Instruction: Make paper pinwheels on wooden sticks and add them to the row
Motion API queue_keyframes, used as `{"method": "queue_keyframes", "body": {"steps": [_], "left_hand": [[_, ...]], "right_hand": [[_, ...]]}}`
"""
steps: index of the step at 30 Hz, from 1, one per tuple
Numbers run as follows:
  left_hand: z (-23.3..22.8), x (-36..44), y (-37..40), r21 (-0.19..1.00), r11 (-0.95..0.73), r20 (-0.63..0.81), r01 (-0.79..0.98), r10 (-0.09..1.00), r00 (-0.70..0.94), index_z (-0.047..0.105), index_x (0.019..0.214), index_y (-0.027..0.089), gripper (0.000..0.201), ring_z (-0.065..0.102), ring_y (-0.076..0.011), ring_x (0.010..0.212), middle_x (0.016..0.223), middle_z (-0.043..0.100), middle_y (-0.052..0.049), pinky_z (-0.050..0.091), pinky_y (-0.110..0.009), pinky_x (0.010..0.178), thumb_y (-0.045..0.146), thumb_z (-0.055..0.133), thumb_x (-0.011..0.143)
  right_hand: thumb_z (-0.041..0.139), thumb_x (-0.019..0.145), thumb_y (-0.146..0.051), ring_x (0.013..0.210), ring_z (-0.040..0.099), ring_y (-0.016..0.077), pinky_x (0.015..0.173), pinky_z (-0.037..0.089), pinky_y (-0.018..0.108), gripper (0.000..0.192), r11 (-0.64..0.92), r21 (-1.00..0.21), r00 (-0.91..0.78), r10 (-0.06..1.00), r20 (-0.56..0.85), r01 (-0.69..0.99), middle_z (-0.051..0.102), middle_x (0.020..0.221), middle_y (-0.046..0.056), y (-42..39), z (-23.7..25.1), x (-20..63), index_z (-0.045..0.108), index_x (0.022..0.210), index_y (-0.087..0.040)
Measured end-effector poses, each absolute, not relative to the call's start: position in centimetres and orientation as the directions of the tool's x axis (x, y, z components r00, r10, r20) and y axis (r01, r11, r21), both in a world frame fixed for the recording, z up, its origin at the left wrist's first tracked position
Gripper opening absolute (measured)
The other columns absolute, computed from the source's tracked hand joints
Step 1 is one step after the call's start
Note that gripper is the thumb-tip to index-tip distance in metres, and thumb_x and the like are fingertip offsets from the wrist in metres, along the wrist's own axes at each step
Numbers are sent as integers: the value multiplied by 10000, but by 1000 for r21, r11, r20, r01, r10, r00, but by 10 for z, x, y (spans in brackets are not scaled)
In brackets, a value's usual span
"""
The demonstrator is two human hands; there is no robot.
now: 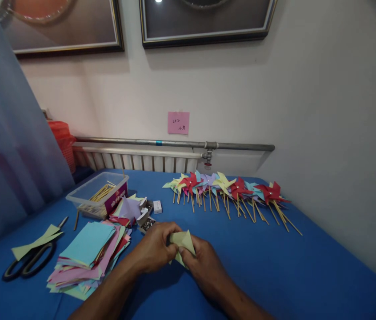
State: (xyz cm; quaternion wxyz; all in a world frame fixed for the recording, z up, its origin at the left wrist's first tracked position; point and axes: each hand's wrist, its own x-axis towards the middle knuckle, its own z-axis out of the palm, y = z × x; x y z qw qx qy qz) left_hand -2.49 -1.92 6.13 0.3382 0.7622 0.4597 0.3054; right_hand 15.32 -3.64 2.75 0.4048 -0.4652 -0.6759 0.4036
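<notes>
Hands meet low over the blue table (274, 275): left hand (153, 250) and right hand (204, 266) both pinch a pale yellow paper square (183, 242) (corners gathered, probably to keep folds in), beside the stacked coloured paper (88, 258).

A room in a home, probably, turned into a small craft corner: framed pictures (204, 22) hang on the plain wall above a radiator (134, 161), and the blue-covered counter (274, 266) carries stacked coloured paper (88, 258), scissors (30, 262) and a row of finished pinwheels (231, 189).
</notes>
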Motion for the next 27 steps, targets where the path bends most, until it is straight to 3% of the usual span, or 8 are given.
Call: {"method": "queue_keyframes", "body": {"steps": [4, 8, 13, 16, 19, 23, 27], "left_hand": [[59, -23, -18, 894, -245, 104, 374, 927, 360, 693, 863, 177, 215, 560, -143, 700, 754, 644, 20, 401, -239, 633, 119, 570, 696], [55, -23, -12, 984, -110, 63, 141, 952, 300, 676, 820, 170, 178, 576, -140, 673, 726, 649, 13, 442, -234, 628, 148, 625, 651], [52, -23, -4, 988, 1, 36, -153, 971, 234, 690, 835, 162, 272, 650, -174, 668, 724, 721, -16, 500, -268, 669, 202, 744, 571], [51, -22, -2, 968, 25, 30, -249, 976, 214, 703, 862, 156, 314, 685, -190, 682, 756, 759, -36, 523, -291, 719, 206, 777, 561], [49, -19, -2, 958, 33, 20, -285, 983, 182, 717, 861, 147, 334, 693, -195, 684, 754, 769, -45, 518, -290, 718, 210, 796, 543], [41, -10, -2, 957, 32, 9, -289, 990, 139, 710, 815, 141, 313, 676, -181, 674, 744, 763, -48, 498, -272, 691, 205, 814, 527], [26, 0, 0, 947, 24, 8, -320, 995, 99, 715, 837, 146, 339, 678, -176, 678, 761, 766, -43, 510, -274, 700, 221, 833, 529]], "right_hand": [[639, 866, -333, 734, 606, 192, 658, 437, 270, 201, 165, -965, -229, 966, 116, 206, 716, 803, 16, -30, 22, 156, 758, 906, -176], [750, 834, -546, 635, 536, 148, 607, 413, 249, 379, 10, -997, -220, 975, 27, -75, 645, 713, -11, -24, 20, 160, 701, 850, -170], [784, 824, -665, 810, 663, 205, 781, 529, 312, 519, -43, -928, -258, 964, 58, -369, 742, 906, 58, -28, 24, 157, 713, 1002, -184], [808, 817, -641, 962, 718, 267, 907, 554, 392, 593, -14, -919, -326, 937, 126, -395, 780, 1071, 114, -30, 19, 151, 714, 1197, -196], [866, 746, -616, 1040, 735, 308, 972, 562, 450, 684, 22, -925, -296, 944, 144, -380, 794, 1120, 127, -26, 7, 145, 708, 1274, -212], [891, 706, -591, 1047, 753, 310, 1025, 554, 473, 667, 80, -942, -174, 974, 143, -326, 805, 1147, 118, -20, -8, 141, 734, 1238, -221], [846, 730, -581, 967, 769, 311, 957, 591, 468, 580, 95, -965, -47, 993, 110, -244, 826, 1068, 106, -19, -11, 142, 758, 1162, -204]]}}
